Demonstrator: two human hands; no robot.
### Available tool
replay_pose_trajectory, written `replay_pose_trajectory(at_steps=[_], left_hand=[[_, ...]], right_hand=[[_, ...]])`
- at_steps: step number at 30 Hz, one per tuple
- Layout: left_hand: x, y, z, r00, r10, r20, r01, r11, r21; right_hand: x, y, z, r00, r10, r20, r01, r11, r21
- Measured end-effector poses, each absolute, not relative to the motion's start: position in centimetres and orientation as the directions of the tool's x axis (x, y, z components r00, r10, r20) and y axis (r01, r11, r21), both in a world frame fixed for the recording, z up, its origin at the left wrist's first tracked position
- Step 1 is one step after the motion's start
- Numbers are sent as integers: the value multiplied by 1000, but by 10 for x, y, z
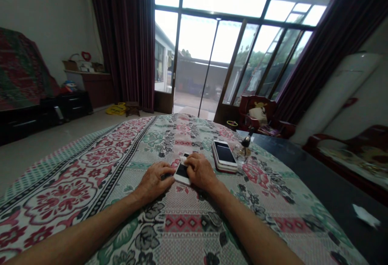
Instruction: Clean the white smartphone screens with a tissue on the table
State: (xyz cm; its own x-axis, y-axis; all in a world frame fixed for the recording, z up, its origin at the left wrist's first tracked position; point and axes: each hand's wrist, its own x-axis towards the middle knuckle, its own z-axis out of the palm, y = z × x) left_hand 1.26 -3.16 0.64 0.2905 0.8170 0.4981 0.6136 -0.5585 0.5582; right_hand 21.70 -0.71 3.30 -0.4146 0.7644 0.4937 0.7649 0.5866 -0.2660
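A white smartphone [182,170] with a dark screen lies face up on the patterned tablecloth in front of me. My left hand [155,181] grips its left edge and near corner with thumb and fingers. My right hand [200,171] is closed over the upper right part of the screen. A small piece of white tissue or cloth [183,159] shows at its fingertips, pressed to the glass. Just right of that hand is a stack of white smartphones [224,153], the top one face up.
Behind the stack stands a clear object with a black top [246,143], its kind unclear. The flowered tablecloth [182,249] covers the table. To the right, a crumpled white tissue [366,215] lies on a dark surface [342,200]. Glass doors and wooden chairs [257,107] are beyond.
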Motion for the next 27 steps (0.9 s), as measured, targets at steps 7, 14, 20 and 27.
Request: replay_pose_trajectory(at_steps=[7, 14, 20, 27], left_hand=[[12, -29, 3, 279, 804, 525, 584, -576, 572], [12, -31, 6, 299, 795, 528, 587, -589, 555], [12, -30, 4, 284, 801, 528, 583, -581, 568], [11, -31, 7, 290, 810, 510, 586, -571, 575]], right_hand=[[209, -27, 32, -480, 715, 509, 698, 662, -273], [209, -32, 31, -597, 619, 510, 603, 766, -223], [213, -22, 33, -528, 695, 489, 691, 686, -228], [228, -5, 40, -439, 789, 429, 815, 551, -181]])
